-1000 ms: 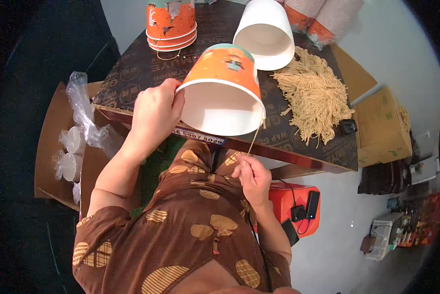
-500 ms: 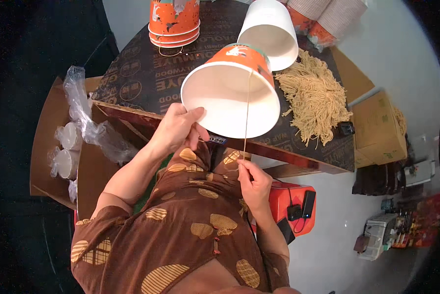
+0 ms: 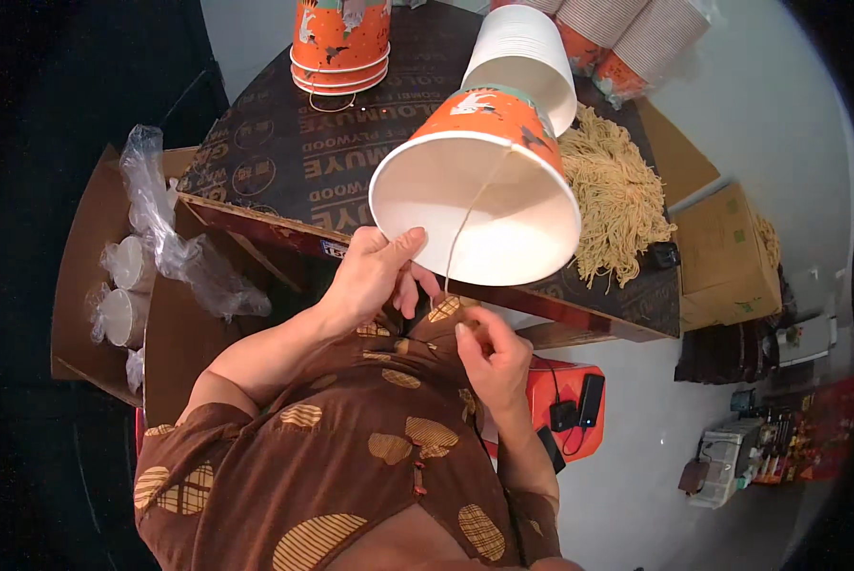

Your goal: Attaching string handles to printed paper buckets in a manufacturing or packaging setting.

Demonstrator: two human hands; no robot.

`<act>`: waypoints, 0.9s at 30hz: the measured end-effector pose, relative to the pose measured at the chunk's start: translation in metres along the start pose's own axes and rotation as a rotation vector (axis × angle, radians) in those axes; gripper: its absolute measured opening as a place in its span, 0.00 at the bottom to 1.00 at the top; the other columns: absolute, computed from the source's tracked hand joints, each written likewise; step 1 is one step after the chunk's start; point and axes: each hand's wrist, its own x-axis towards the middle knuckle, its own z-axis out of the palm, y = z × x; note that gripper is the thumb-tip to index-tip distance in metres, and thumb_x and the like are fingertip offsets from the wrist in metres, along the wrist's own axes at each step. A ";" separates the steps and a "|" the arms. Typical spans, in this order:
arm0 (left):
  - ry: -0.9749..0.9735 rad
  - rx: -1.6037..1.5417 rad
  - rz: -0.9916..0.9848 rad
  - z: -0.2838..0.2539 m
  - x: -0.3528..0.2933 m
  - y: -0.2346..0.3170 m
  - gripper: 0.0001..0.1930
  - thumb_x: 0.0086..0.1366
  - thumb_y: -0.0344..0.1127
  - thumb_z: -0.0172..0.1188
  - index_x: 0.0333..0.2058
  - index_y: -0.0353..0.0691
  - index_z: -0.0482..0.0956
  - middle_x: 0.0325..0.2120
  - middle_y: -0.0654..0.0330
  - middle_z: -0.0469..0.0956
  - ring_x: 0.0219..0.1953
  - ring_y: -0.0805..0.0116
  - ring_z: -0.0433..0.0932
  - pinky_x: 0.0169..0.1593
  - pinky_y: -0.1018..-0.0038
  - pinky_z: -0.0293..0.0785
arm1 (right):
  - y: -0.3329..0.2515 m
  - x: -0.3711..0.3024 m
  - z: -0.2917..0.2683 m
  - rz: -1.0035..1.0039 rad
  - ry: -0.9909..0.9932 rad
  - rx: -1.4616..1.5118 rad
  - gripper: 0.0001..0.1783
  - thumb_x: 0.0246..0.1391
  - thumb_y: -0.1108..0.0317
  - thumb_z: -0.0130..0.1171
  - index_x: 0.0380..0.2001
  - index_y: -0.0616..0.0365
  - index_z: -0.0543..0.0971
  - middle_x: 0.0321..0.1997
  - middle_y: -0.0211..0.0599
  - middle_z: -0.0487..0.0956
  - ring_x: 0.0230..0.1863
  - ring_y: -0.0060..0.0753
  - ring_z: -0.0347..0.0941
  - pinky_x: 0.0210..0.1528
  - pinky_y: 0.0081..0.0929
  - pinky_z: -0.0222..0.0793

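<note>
My left hand [image 3: 370, 276] grips the lower left rim of an orange printed paper bucket [image 3: 484, 114], thumb inside and fingers beneath. The bucket is tipped, its white open mouth facing me. A thin tan string [image 3: 457, 238] hangs from the upper right of its rim across the mouth, slightly bent, down to between my hands. My right hand [image 3: 494, 352] is just below the bucket, its fingers curled in close to the string's lower part. Whether the string is pinched there is hard to make out. Behind the bucket lies a stack of white buckets [image 3: 517, 48].
A heap of tan strings [image 3: 617, 195] lies at the right of the dark table [image 3: 275, 200]. Stacked orange buckets [image 3: 341, 48] stand at far left, and more stacks [image 3: 641, 48] at far right. Cardboard boxes [image 3: 727, 257] flank the table. A red stool [image 3: 589, 428] carries a black device.
The bucket and my left hand have shifted right and slightly down. The string, taut before from my right hand's pinch, now hangs slacker and slants toward my left hand.
</note>
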 end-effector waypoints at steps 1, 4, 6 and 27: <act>-0.003 0.000 0.001 0.002 -0.001 0.005 0.22 0.74 0.44 0.44 0.34 0.28 0.78 0.22 0.50 0.81 0.12 0.73 0.73 0.17 0.79 0.66 | -0.005 0.000 -0.003 -0.067 0.051 -0.136 0.13 0.49 0.72 0.67 0.38 0.64 0.78 0.23 0.38 0.77 0.21 0.30 0.73 0.24 0.25 0.68; 0.123 0.260 0.026 0.007 -0.001 0.016 0.23 0.73 0.43 0.47 0.30 0.26 0.78 0.17 0.48 0.79 0.12 0.66 0.75 0.18 0.73 0.70 | -0.008 0.003 -0.007 -0.380 0.260 -0.356 0.17 0.44 0.73 0.68 0.40 0.61 0.79 0.27 0.37 0.75 0.26 0.39 0.72 0.27 0.32 0.69; 0.240 0.712 0.262 0.008 0.004 0.015 0.22 0.70 0.40 0.50 0.24 0.26 0.78 0.13 0.44 0.75 0.14 0.54 0.77 0.20 0.65 0.72 | -0.019 0.007 -0.008 -0.544 0.306 -0.439 0.19 0.42 0.75 0.67 0.41 0.60 0.79 0.34 0.38 0.72 0.34 0.42 0.70 0.35 0.35 0.68; -0.201 0.624 0.503 0.051 -0.003 0.028 0.08 0.66 0.26 0.51 0.39 0.29 0.74 0.25 0.41 0.78 0.29 0.43 0.80 0.30 0.60 0.75 | -0.007 0.035 -0.004 -0.288 0.162 -0.094 0.20 0.53 0.72 0.52 0.49 0.71 0.75 0.44 0.54 0.78 0.45 0.51 0.77 0.49 0.40 0.70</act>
